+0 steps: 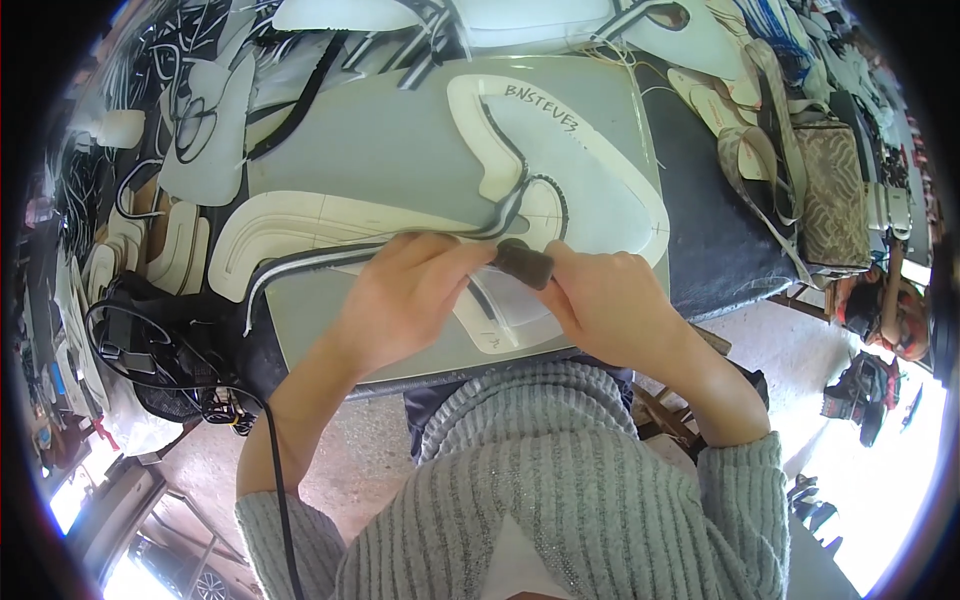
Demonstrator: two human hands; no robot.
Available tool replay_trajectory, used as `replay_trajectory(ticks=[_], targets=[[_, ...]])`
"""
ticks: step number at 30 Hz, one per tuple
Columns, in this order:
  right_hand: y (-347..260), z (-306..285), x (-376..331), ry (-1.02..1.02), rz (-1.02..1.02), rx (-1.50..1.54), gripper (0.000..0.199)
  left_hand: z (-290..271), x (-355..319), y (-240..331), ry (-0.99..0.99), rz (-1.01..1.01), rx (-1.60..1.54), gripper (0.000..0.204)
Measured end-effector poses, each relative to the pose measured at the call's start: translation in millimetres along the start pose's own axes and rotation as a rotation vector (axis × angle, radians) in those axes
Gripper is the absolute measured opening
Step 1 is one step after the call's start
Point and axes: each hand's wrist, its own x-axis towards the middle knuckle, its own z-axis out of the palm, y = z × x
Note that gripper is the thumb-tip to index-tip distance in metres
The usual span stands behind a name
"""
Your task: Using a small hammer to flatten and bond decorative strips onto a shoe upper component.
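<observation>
My left hand is closed, its thumb and fingers pinched at a black-and-white striped strip. This strip curves along a cream, shaped template on the grey board and winds around the template's inner bends. Close by on the right, my right hand is closed on a small dark brown block, which sits between the two hands near the strip. The block's full shape is partly covered by my fingers. A second cream template with handwriting on its upper edge lies beneath and beyond my right hand.
The grey board lies on a black-covered table. White cut pieces and stacked cream templates crowd the left. A patterned brown box stands at the right. A black cable crosses my left arm.
</observation>
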Motion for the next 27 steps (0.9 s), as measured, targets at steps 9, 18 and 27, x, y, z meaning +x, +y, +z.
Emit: replay_trajectory(ticks=[9,18,27], targets=[[-5,-5,-3,0.114,0.002,0.048,0.032,6,-10,-11,0.027,0.107,0.075,0.037],[-6,1,0,-0.043,-0.019,-0.073,0.034,5,-8,-6,0.032,0.103,0.072,0.038],[-1,0,3,-0.073,-0.034,-0.036,0.033,0,-11,-12,0.003,0.071,0.058,0.037]])
